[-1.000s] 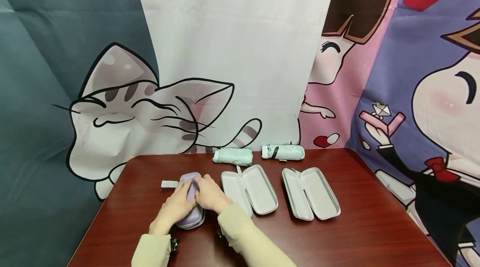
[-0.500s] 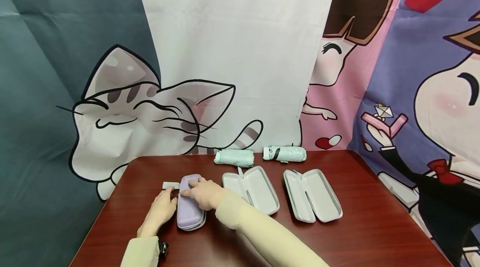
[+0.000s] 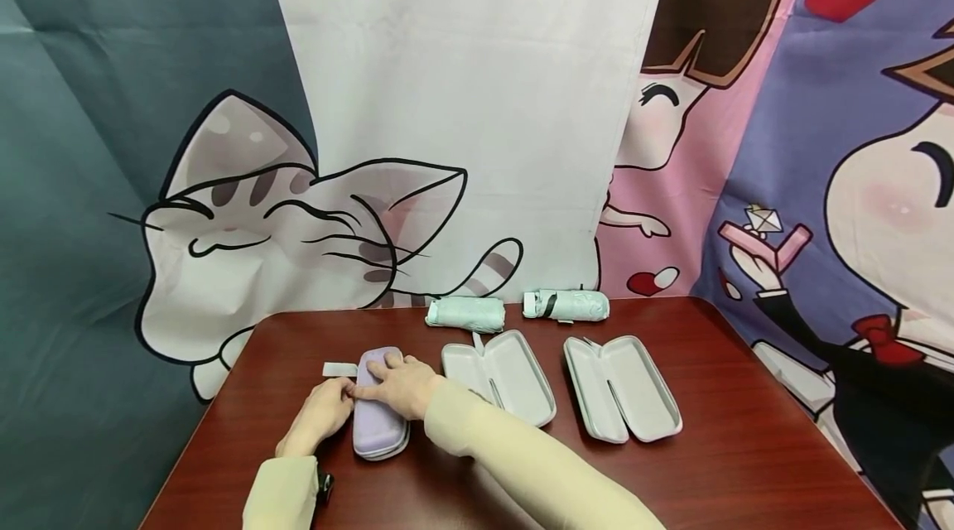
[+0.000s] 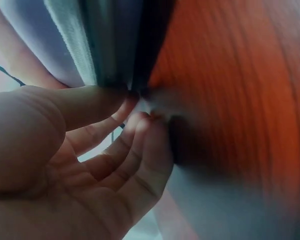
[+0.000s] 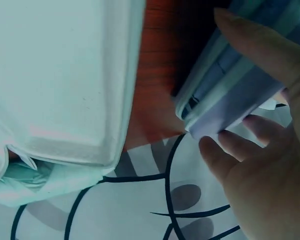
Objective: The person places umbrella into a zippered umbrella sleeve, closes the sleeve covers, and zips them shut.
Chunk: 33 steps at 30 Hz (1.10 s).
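Note:
A lilac hard case with a zipper (image 3: 378, 433) lies shut on the left part of the table, a pale strap (image 3: 339, 368) sticking out at its left. My right hand (image 3: 402, 385) rests on its lid with fingers spread, the thumb reaching across towards the left edge. In the right wrist view the fingertips touch the case (image 5: 230, 102). Beside its left side is my left hand (image 3: 319, 416). The left wrist view has that thumb and index finger (image 4: 92, 102) pinched together at the zipper seam, on what looks like the zipper pull, mostly hidden.
Two white hard cases (image 3: 525, 381) (image 3: 641, 389) lie spread open to the right. Behind them, at the table's back edge, lie two mint-green folded umbrellas (image 3: 465, 314) (image 3: 570, 305). A printed cloth (image 3: 462, 99) hangs behind the brown table (image 3: 715, 447).
My left hand has come off the top of the lilac case to its left side, where its fingertips now pinch. The right hand's fingers have spread across the lid.

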### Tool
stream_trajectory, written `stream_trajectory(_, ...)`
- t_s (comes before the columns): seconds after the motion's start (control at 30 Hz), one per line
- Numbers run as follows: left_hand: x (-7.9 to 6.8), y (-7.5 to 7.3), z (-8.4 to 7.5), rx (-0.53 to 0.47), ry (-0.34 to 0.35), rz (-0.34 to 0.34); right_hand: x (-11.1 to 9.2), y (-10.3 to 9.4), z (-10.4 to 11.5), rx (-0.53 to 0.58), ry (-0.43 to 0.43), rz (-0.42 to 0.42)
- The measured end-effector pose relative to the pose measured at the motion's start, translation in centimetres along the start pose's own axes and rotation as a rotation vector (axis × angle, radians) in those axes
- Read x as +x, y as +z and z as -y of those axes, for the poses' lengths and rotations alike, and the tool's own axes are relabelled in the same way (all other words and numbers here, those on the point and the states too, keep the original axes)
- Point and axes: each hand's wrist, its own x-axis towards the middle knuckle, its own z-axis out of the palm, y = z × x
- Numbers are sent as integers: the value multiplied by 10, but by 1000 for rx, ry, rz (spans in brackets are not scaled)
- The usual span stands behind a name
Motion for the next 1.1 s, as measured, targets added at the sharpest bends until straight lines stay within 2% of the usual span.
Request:
stream_trajectory(0.17,1,0,3,-3,-19,-2,2,5,-2,59,-16,-16)
stream_trajectory(0.4,-4,0,10,-12,1,-45,9,10,-3,180,-34,24)
stream_trajectory(0.67,-2,2,13,-43,26,-53,10,12,-7,219,-22,48)
stream_trajectory(0.87,-3,1,13,-43,34,-53,9,12,-6,242,-15,36)
stream_trajectory(1.1,-5,3,14,-62,43,-47,9,13,-5,277,39,75)
